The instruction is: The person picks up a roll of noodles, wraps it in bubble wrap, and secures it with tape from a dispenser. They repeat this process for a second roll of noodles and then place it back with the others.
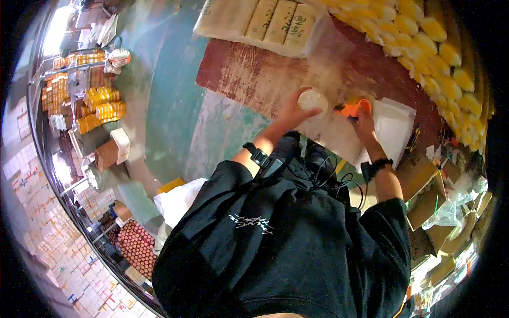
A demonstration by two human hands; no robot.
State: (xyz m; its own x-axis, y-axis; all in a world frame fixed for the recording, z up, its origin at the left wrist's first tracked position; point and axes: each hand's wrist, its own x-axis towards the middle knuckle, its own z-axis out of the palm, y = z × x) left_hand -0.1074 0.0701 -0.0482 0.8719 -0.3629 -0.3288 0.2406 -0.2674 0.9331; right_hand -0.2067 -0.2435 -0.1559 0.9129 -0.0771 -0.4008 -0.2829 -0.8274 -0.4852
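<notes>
Left hand (296, 109) grips a round piece (313, 102); right hand (364, 123), an orange, perhaps plastic object (350, 109).

One wide head-worn view looks down from close above, over the black shirt (286, 249) toward the worktop (238, 69).

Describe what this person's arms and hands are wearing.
Black short sleeves end near the elbows. The left wrist has a black band with a squarish, watch-like case. The right wrist has a wide black band, and a thin dark cable runs close by it. Both hands are bare, without gloves.
</notes>
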